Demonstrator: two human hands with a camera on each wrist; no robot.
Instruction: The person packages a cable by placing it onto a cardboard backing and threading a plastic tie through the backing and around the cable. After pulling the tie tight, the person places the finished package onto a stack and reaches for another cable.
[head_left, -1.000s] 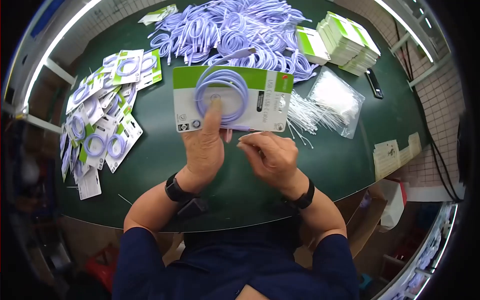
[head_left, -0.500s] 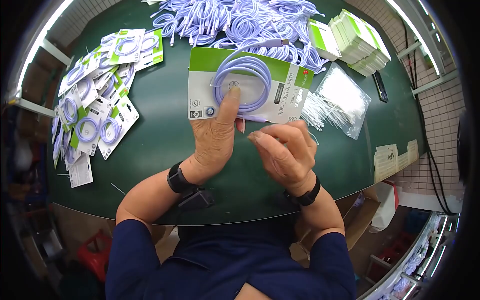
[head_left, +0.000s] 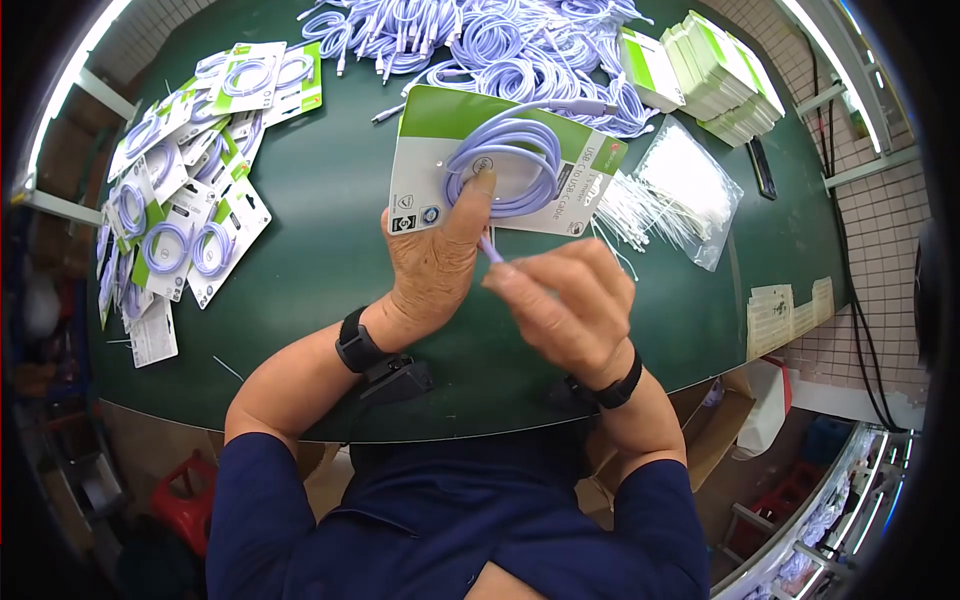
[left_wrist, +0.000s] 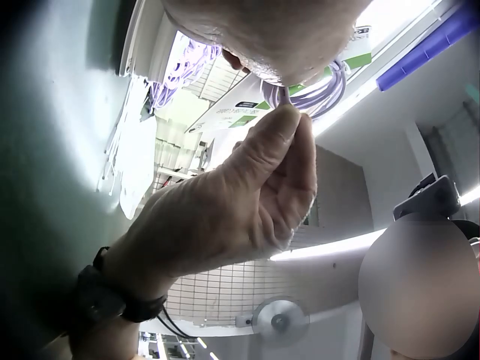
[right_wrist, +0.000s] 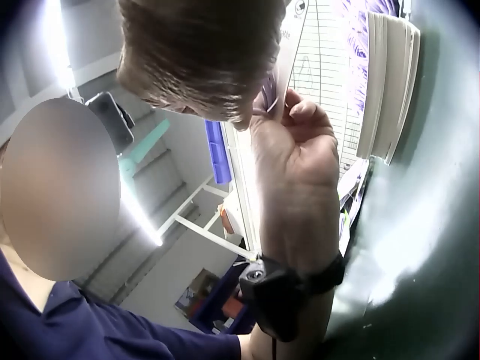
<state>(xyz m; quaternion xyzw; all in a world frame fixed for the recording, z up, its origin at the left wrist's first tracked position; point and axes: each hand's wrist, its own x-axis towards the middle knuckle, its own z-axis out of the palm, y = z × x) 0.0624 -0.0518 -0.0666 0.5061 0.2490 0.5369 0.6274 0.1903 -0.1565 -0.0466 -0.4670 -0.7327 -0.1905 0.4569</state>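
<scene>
In the head view the left hand [head_left: 436, 262] holds a green and white card [head_left: 420, 165], its thumb pressing a coiled lilac cable [head_left: 548, 165] against the card's front. One cable end with its plug [head_left: 585, 106] lies across the card's top. The other end [head_left: 490, 250] comes out below the card, and the right hand [head_left: 575, 305] pinches it between thumb and forefinger. The left wrist view shows the right hand [left_wrist: 225, 199] pinching the lilac end under the card. The left hand's fingers behind the card are hidden in the head view.
Carded cables [head_left: 165, 245] lie heaped at the left. Loose lilac cables [head_left: 500, 50] are piled at the back, beside stacked cards [head_left: 715, 70]. White ties in a clear bag [head_left: 690, 195] and a black object [head_left: 762, 168] lie at the right.
The card has moved right and tilted. The cable's lower end, earlier lying along the card's bottom edge, now points down, and the right hand has taken hold of it.
</scene>
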